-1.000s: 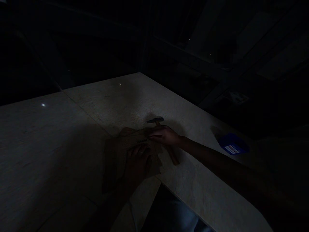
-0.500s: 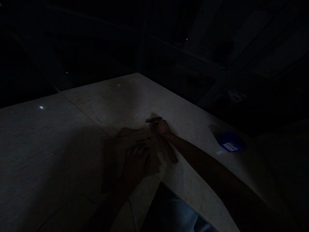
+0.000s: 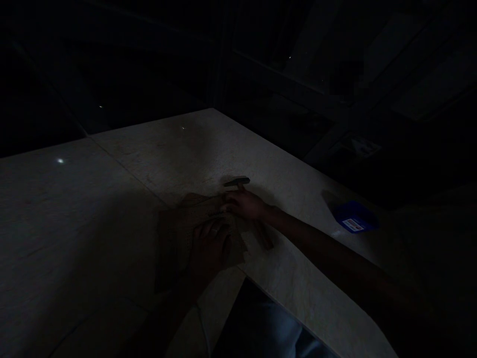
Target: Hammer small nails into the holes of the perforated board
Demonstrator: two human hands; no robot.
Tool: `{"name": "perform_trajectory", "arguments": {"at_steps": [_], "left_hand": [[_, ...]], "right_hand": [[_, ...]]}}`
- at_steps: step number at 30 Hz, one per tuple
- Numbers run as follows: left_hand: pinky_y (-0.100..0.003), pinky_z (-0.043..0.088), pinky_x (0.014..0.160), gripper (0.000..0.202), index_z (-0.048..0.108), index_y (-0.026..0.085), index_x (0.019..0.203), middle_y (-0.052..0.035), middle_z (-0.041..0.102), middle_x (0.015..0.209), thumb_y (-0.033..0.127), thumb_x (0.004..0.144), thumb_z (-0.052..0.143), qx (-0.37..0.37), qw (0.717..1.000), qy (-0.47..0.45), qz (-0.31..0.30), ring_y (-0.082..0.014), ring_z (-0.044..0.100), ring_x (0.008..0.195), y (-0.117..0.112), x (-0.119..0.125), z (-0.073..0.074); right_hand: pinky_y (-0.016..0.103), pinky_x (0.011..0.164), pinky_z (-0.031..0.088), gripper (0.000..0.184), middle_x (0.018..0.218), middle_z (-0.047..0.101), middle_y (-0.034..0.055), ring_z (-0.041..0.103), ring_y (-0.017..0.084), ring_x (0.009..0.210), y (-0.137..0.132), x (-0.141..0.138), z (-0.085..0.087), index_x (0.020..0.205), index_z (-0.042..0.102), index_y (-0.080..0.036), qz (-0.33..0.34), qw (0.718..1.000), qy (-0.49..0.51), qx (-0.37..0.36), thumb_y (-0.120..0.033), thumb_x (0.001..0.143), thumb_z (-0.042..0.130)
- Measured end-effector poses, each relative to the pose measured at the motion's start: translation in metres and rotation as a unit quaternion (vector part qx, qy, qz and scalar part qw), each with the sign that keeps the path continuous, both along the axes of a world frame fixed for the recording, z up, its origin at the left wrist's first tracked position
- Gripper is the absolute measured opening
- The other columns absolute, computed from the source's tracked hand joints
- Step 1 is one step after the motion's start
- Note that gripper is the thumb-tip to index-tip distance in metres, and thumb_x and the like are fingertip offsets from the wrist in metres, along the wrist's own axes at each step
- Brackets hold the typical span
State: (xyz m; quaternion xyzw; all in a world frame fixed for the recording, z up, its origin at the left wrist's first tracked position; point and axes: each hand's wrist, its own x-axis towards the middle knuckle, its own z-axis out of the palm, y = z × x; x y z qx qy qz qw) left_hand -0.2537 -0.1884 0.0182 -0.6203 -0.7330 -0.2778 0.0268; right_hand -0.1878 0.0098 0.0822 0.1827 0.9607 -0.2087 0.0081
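In dim light, a flat brown cardboard piece [image 3: 175, 248] lies on a pale stone-like tabletop [image 3: 283, 174]. My left hand [image 3: 208, 248], with a ring on one finger, rests on the cardboard, its fingers laid over the surface. My right hand [image 3: 244, 204] reaches over the far right edge of the cardboard, fingers stretched to the left. Beneath and beside it lies a hammer [image 3: 237, 182]; its head shows just beyond the hand and its handle end comes out below the wrist. The right fingertips are hard to make out.
A blue plastic container [image 3: 356, 217] with a white label stands at the right of the table. At the near edge is a dark area [image 3: 261, 323] with bluish cloth. A thin cable [image 3: 203, 328] runs near my left forearm. Beyond the table everything is almost black.
My right hand has let go of the hammer and shifted slightly left and nearer, onto the cardboard's edge. The hammer now lies on the table. My left hand has stayed on the cardboard.
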Motion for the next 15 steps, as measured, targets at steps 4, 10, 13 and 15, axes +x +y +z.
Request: {"name": "perform_trajectory", "arguments": {"at_steps": [4,10,13,15], "left_hand": [[-0.051,0.039,0.1,0.03,0.068,0.022,0.121,-0.0098,0.067,0.135,0.025,0.097,0.05,-0.004,1.0,-0.007,0.007,-0.0314,0.057,0.122,0.0,0.001,-0.002],[-0.051,0.038,0.102,0.026,0.07,0.021,0.115,-0.0094,0.069,0.132,0.023,0.095,0.053,0.001,1.0,-0.012,-0.003,-0.0311,0.057,0.122,0.0,0.0,0.001],[-0.051,0.039,0.099,0.026,0.07,0.02,0.113,-0.01,0.069,0.131,0.024,0.096,0.052,-0.003,1.0,-0.009,0.003,-0.0318,0.058,0.12,0.0,0.0,0.003],[-0.051,0.04,0.098,0.026,0.071,0.021,0.113,-0.0096,0.069,0.131,0.024,0.096,0.051,-0.006,1.0,-0.012,0.001,-0.0315,0.058,0.12,0.0,0.0,0.004]], "right_hand": [[0.043,0.096,0.048,0.017,0.106,0.076,0.0117,0.07,0.027,0.105,-0.011,0.005,-0.001,0.103,0.071,-0.014,0.093,0.994,-0.05,0.018,-0.025,0.1,0.059],[0.042,0.106,0.044,0.03,0.124,0.072,0.0099,0.066,0.023,0.116,-0.018,0.006,-0.002,0.11,0.072,-0.019,0.109,0.992,-0.046,0.041,-0.004,0.095,0.051],[0.049,0.113,0.037,0.028,0.113,0.076,0.009,0.069,0.024,0.11,-0.024,0.005,-0.001,0.106,0.074,-0.02,0.058,0.997,-0.036,0.046,-0.006,0.094,0.054],[0.053,0.114,0.036,0.022,0.098,0.079,0.0079,0.072,0.024,0.1,-0.027,0.002,-0.001,0.096,0.077,-0.019,-0.001,0.999,-0.023,0.025,-0.009,0.092,0.057]]}}
